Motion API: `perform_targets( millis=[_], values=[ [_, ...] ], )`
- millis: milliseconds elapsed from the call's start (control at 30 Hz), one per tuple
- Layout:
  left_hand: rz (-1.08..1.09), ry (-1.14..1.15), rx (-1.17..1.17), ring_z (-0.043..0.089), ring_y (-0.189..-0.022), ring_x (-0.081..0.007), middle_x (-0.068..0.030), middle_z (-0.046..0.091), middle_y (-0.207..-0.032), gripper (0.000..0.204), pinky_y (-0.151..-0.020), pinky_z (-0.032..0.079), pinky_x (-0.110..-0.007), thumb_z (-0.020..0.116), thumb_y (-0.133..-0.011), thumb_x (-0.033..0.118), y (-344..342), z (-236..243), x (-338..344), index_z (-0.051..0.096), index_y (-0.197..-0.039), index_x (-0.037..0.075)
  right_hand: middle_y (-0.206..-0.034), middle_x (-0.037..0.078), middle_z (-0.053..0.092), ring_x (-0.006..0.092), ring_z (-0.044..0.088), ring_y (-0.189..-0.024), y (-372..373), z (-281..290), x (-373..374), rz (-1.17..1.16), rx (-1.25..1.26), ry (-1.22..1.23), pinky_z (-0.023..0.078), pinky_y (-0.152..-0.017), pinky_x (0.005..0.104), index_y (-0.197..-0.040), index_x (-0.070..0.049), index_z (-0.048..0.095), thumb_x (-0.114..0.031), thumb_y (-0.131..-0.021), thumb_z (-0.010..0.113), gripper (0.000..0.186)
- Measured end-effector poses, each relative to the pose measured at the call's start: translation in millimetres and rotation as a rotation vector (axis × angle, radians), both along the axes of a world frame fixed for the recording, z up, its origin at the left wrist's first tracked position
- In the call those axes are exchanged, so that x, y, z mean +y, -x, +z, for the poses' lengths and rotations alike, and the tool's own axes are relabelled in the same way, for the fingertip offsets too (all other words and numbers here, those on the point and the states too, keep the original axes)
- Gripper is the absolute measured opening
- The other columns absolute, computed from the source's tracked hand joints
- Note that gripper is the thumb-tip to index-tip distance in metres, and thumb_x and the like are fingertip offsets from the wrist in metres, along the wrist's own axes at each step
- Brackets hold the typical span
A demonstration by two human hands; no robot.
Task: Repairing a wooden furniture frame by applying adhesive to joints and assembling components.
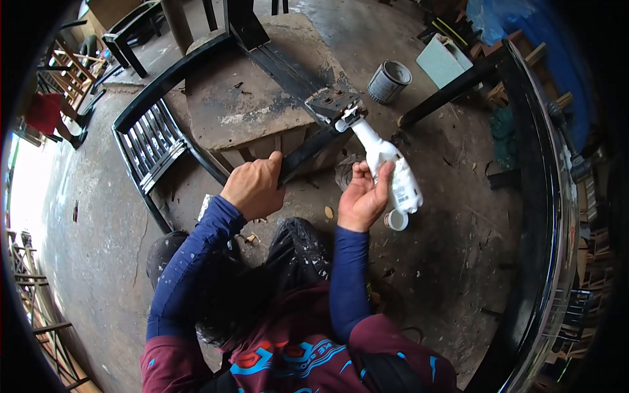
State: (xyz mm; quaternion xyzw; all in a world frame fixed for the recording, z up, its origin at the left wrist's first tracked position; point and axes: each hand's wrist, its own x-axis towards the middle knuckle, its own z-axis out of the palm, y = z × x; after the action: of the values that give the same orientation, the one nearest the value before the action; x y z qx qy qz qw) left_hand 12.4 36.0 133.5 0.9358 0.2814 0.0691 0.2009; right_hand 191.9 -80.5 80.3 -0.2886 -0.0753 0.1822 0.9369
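Observation:
With my left hand closed round a black wooden bar, I grip the frame of a dark chair-like piece. My right hand holds a white plastic bottle tilted, its narrow upper end at the underside of a bolted corner joint. Whether that end touches the joint I cannot tell. The frame rests on or against a worn, paint-marked stool top. A small open tub sits on the floor, partly behind the bottle.
Paint can and pale container stand beyond the joint. A slatted black chair part is at the left. Black frame members run down my right side, beside a blue tarp. A person in red shorts stands at the upper left.

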Motion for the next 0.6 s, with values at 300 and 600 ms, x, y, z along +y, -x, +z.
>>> perform_targets(
  millis=[300,600],
  values=[
    [0.040,0.071,0.053,0.066,-0.075,-0.0425,-0.0236,0.061,-0.071,0.035,-0.069,0.052,-0.049,0.070,-0.080,0.016,-1,15,-9,0.045,-0.097,-0.002,-0.095,0.008,0.067,0.0184,0.063,-0.088,35,-14,12,-0.163,-0.166,0.135,0.051,-0.085,0.0326,-0.116,0.000,0.062,-0.039,-0.101,0.062,0.042],
    [0.032,0.071,0.042,0.065,-0.073,-0.0438,-0.0238,0.061,-0.071,0.035,-0.067,0.051,-0.050,0.069,-0.080,0.016,-1,12,-4,0.044,-0.097,-0.002,-0.114,0.013,0.064,0.0229,0.061,-0.088,-16,-10,-1,-0.109,-0.455,0.195,0.052,-0.074,0.0337,-0.127,0.002,0.057,-0.028,-0.095,0.069,0.046]
  ],
)
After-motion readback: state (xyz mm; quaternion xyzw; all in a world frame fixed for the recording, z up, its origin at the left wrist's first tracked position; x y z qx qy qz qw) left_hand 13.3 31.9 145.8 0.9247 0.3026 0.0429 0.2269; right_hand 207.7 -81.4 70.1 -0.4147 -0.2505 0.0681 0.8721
